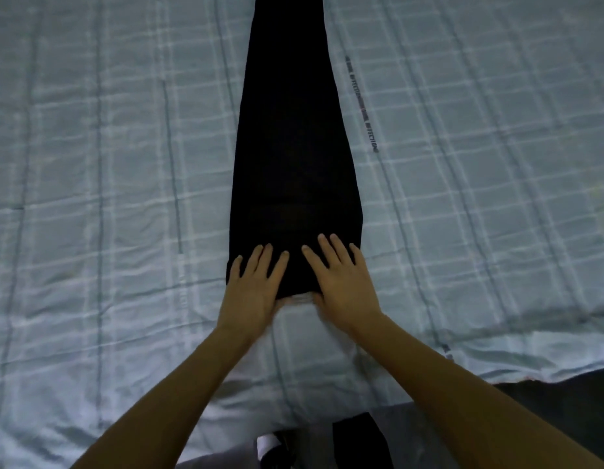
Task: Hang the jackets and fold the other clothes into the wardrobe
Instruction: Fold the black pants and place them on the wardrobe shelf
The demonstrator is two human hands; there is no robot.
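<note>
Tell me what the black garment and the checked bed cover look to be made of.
The black garment looks like soft cloth with a matte finish: it lies flat and limp, with no shine. It is too dark to tell the weave. The bed cover looks like thin woven cloth, perhaps cotton or a blend: it shows fine creases, lighter check lines and a slight sheen.

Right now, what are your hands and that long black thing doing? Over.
Left hand and right hand flat, fingers straight, pressing near end of black garment. Garment laid long and straight on checked bedspread. Nothing else on it.
</note>
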